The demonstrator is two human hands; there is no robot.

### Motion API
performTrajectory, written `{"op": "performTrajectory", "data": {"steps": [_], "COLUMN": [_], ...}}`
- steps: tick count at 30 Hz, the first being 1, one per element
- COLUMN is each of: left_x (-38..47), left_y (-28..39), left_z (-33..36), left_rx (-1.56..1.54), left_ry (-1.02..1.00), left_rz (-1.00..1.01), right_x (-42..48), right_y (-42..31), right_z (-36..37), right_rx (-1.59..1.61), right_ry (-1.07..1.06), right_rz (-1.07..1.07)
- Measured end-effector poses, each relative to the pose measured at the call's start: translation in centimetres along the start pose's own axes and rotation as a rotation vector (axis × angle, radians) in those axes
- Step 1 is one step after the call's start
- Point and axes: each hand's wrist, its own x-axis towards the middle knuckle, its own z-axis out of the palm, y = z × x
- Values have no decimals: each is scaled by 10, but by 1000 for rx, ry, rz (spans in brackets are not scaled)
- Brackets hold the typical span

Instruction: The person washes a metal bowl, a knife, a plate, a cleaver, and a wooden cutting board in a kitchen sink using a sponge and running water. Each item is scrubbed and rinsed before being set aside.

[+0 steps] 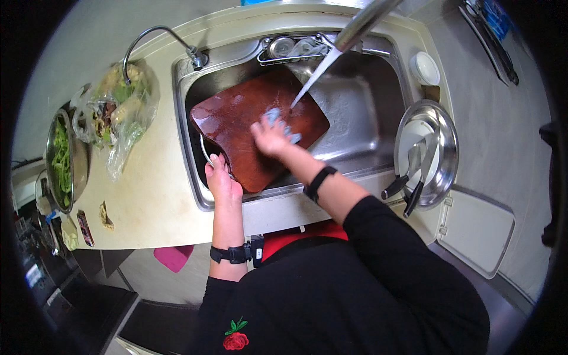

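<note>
A wet brown wooden cutting board (248, 120) lies at a slant over the left part of a stainless steel sink (355, 111). My left hand (223, 179) grips the metal handle (205, 148) at the board's near left edge. Under the fingers of my right hand (270, 138) is a light blue cloth (284, 126), pressed on the board's face; this hand is slightly blurred. Water runs from the faucet (355, 35) onto the board just beyond the cloth.
To the right, a steel basin (450, 151) holds a white plate, a knife and a cleaver-like blade, handles overhanging. A white bowl (425, 69) stands behind it. At left are a bag of vegetables (128, 106), a pan of greens (62, 164) and a thin curved tap (155, 29). A wire caddy (293, 57) spans the sink's back.
</note>
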Motion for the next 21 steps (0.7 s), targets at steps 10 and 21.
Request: {"op": "performTrajectory", "data": {"steps": [10,21], "left_x": [-11,-6], "left_y": [4,18], "left_z": [-11,-11], "left_rx": [37,87], "left_ry": [-72,-150], "left_rz": [-41,-106], "right_x": [90,83], "right_y": [95,56], "right_z": [-54,-36], "right_rx": [135,-273], "right_ry": [231,183], "right_rz": [471,-145]}}
